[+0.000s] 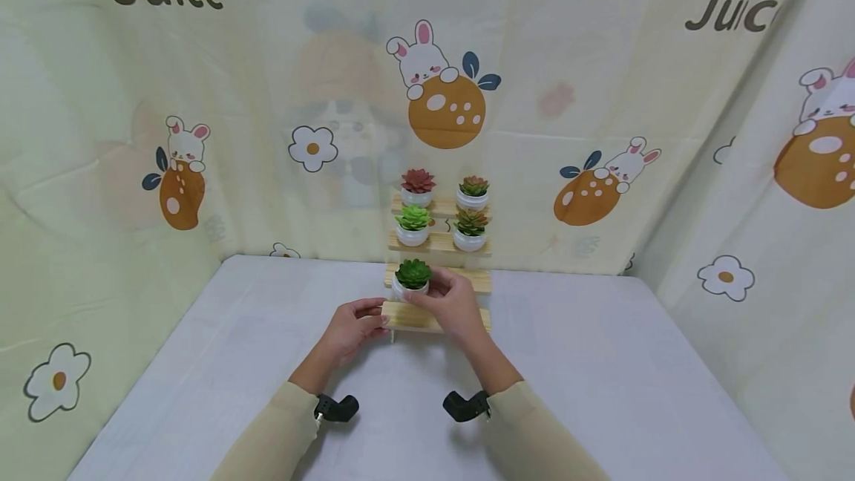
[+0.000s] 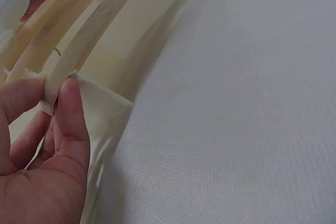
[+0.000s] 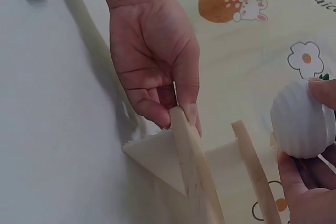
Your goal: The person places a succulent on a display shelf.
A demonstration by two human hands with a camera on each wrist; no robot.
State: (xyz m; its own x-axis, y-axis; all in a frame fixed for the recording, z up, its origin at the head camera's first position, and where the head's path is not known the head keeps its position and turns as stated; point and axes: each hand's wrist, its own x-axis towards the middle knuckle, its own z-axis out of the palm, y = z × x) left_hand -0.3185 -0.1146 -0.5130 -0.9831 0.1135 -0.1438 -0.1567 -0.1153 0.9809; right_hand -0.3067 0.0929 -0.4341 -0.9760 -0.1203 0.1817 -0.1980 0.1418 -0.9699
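Note:
My left hand (image 1: 350, 329) pinches the left end of the lowest wooden step (image 1: 427, 318) of a small tiered plant stand, thumb on one side and fingers on the other in the left wrist view. My right hand (image 1: 457, 308) grips the white ribbed pot (image 3: 300, 120) of a dark green artificial succulent (image 1: 413, 274). It holds this plant at the left part of the second step from the bottom (image 1: 470, 279); whether the pot touches the wood I cannot tell. The pot's right side is hidden behind the fingers.
Higher on the stand are a bright green succulent (image 1: 413, 220), a reddish-green one (image 1: 470, 223), a red one (image 1: 418, 182) and a green one with red tips (image 1: 474, 188), all in white pots. A printed curtain (image 1: 254, 73) hangs behind the white table (image 1: 574, 362).

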